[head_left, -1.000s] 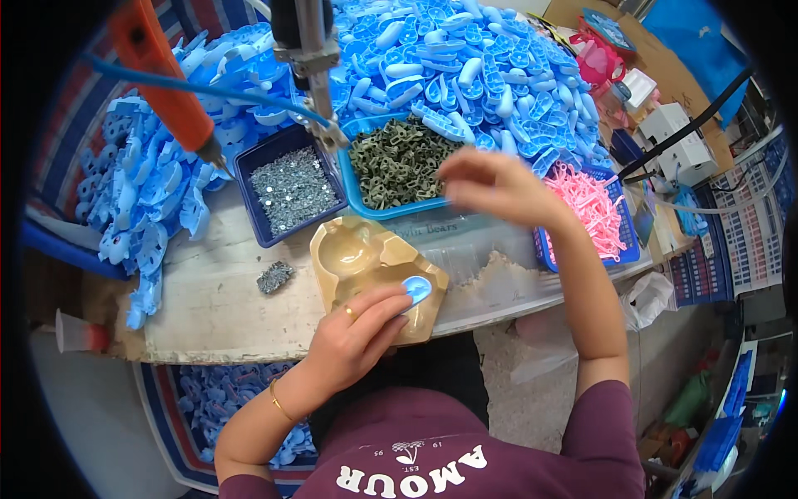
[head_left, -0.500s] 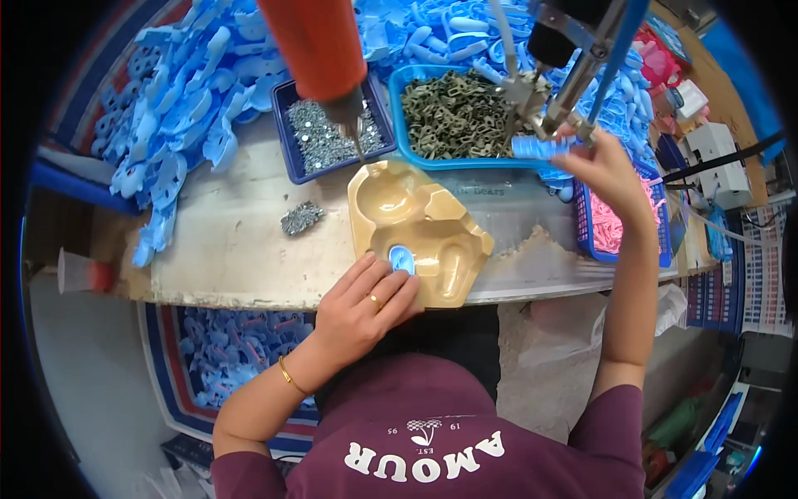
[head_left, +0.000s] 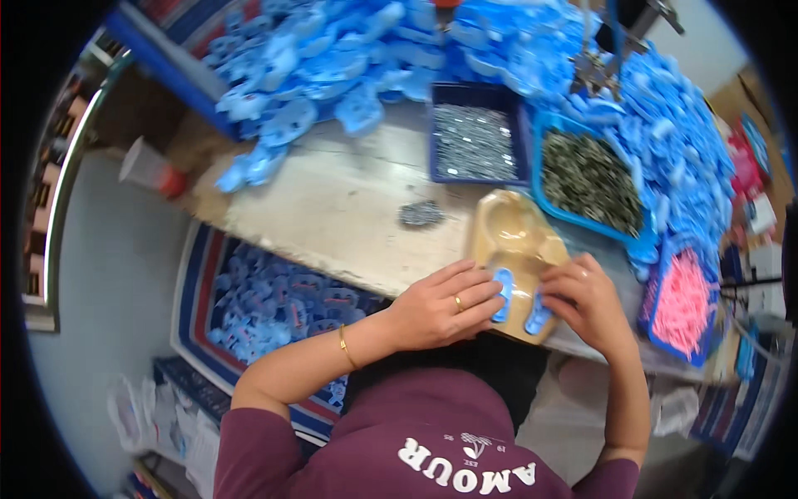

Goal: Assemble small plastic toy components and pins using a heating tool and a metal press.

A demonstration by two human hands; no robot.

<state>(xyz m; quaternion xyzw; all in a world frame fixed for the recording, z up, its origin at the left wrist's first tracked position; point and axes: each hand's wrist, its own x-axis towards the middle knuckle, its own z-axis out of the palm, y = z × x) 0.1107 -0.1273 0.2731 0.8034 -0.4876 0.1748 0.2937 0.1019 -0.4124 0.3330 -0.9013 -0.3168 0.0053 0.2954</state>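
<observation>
A tan moulded fixture (head_left: 509,224) with rounded hollows lies at the near edge of the worktable. Two small blue plastic parts sit in its near end. My left hand (head_left: 445,306), wearing a ring and reaching in from the left, has its fingertips closed against the elongated left blue part (head_left: 501,293). On the other side, the fingers of my right hand (head_left: 588,301) bend down onto the right blue part (head_left: 536,318), pinching it in its hollow; the fingers partly cover it. Left of the fixture lies a small heap of silvery metal pieces (head_left: 421,214).
Behind stand a dark blue tray (head_left: 439,166) of shiny metal pieces and a light blue tray (head_left: 544,195) of dark metal clips. A basket (head_left: 702,353) of pink strips is at right. Blue plastic parts (head_left: 332,50) pile along the back; a metal tool head (head_left: 594,73) hangs there.
My view has turned, shifting the table's contents to the right. My right hand has come down from beside the hanging tool to the fixture with a blue part. My left hand stays at the fixture.
</observation>
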